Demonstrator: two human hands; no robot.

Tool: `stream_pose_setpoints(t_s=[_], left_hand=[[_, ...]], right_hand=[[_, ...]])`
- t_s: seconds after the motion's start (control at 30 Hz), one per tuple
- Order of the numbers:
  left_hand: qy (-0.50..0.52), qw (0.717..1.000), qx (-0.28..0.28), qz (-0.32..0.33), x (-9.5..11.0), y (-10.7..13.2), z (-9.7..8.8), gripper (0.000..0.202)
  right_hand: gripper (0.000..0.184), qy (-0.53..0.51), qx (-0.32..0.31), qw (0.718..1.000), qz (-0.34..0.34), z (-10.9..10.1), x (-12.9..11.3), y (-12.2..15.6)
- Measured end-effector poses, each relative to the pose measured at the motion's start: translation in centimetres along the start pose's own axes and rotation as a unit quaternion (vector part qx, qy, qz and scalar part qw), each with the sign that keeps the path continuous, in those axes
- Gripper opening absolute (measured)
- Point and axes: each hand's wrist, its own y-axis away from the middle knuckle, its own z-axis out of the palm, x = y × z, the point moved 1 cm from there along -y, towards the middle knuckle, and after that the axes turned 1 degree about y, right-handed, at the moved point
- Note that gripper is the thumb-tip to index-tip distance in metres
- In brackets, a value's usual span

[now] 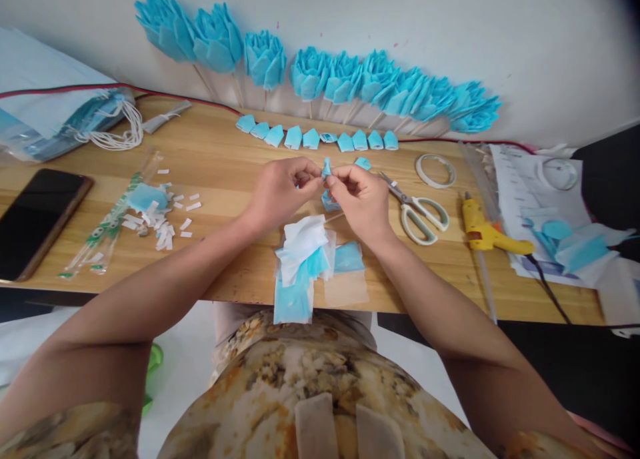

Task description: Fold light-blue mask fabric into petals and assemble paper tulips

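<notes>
My left hand (281,190) and my right hand (361,199) meet above the middle of the wooden table (225,259). Both pinch a small folded piece of blue fabric (327,169) between their fingertips. A thin wooden stick (334,217) runs below the hands. Just below them lies a heap of white and blue fabric pieces (304,262), hanging over the table's front edge. A row of several folded blue petals (315,138) lies on the table beyond the hands.
Several blue fabric flowers on sticks (320,72) lean against the wall. Scissors (417,209), a tape roll (436,171) and a yellow glue gun (487,232) lie to the right. A phone (35,222), paper scraps (160,215) and bagged masks (60,122) lie left.
</notes>
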Motion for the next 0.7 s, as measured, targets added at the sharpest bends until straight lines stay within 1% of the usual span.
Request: stream_pose_setpoints(t_s=[0.27, 0.53, 0.7], left_hand=[[0.011, 1.000, -0.005, -0.005, -0.12, -0.02, 0.15, 0.008], [0.065, 0.997, -0.017, -0.027, -0.47, -0.16, 0.20, 0.008], [0.063, 0.997, -0.020, -0.031, -0.47, -0.21, 0.23, 0.006]], right_hand=[[0.011, 0.010, -0.004, 1.000, -0.015, 0.12, 0.09, 0.13], [0.012, 0.012, -0.002, 1.000, -0.019, 0.03, 0.15, 0.06], [0.009, 0.020, 0.000, 0.999, -0.036, 0.05, 0.16, 0.06]])
